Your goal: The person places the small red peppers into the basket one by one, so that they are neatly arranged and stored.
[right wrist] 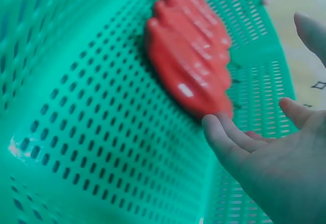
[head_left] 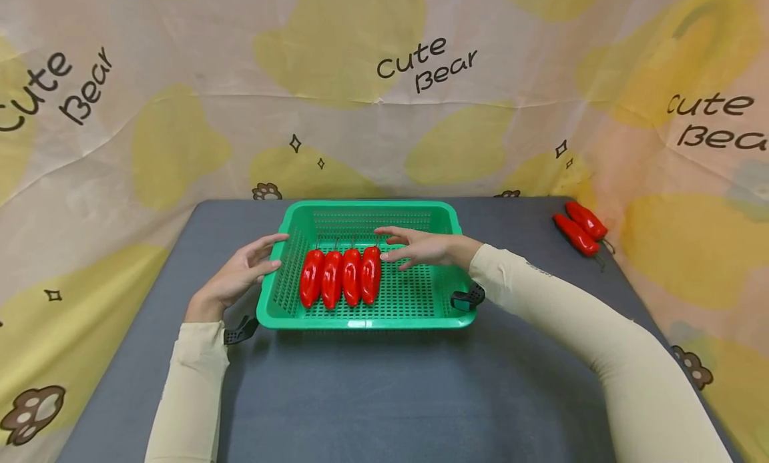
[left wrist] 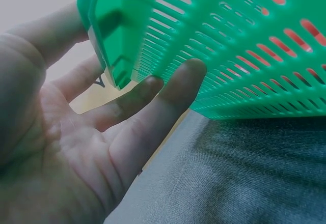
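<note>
A green basket [head_left: 366, 323] on the table holds several red peppers, lying side by side in its left half, with one [head_left: 370, 276] rightmost. The left hand [head_left: 237, 276] is at the basket's left rim, its fingers extended; in the left wrist view that hand [left wrist: 76, 132] has fingertips against or close beside the perforated wall [left wrist: 244, 56]. Over the basket, the right hand [head_left: 423, 248] has its fingers spread just right of the rightmost pepper. In the right wrist view this hand [right wrist: 280, 158] holds nothing, a fingertip near or touching the end of the nearest pepper [right wrist: 188, 76].
Two more red peppers, one in front [head_left: 575, 235] and one behind [head_left: 585, 220], lie at the far right corner of the grey table [head_left: 372, 396]. A printed cloth [head_left: 354, 136] hangs behind and along both sides.
</note>
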A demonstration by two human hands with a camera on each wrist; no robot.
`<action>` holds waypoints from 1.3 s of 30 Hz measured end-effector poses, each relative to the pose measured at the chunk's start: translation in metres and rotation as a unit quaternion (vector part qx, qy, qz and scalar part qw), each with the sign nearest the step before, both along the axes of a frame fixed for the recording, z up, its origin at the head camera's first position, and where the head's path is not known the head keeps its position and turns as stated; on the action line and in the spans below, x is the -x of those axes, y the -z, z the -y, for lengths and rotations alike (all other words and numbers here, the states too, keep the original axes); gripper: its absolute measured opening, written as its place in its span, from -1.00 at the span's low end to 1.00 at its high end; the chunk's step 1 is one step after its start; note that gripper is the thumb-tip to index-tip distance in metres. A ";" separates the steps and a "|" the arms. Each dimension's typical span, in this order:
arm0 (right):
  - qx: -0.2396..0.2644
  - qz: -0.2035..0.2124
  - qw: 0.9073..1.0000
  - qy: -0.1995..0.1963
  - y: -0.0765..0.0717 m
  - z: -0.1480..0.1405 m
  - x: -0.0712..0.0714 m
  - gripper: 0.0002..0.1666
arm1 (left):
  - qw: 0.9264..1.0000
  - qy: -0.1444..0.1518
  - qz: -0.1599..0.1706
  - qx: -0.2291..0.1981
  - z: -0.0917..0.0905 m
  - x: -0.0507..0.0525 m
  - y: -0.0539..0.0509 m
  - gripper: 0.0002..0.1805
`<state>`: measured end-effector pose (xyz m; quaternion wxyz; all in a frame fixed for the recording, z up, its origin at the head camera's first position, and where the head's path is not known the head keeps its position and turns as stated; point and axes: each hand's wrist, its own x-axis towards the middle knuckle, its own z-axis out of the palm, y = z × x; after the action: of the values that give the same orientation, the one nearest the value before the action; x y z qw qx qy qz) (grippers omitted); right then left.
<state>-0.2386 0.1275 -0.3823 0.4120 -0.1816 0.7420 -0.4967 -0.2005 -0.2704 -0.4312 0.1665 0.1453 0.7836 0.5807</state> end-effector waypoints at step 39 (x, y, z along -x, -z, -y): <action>0.103 -0.095 0.985 0.100 -0.043 -0.147 -0.017 -0.30 | 1.000 0.008 -0.003 -0.004 0.003 -0.001 0.001 -0.30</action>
<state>-0.2213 0.2741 -0.3389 0.2669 -0.1948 0.7373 -0.5892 -0.1993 -0.2733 -0.4321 0.1683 0.1541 0.7808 0.5816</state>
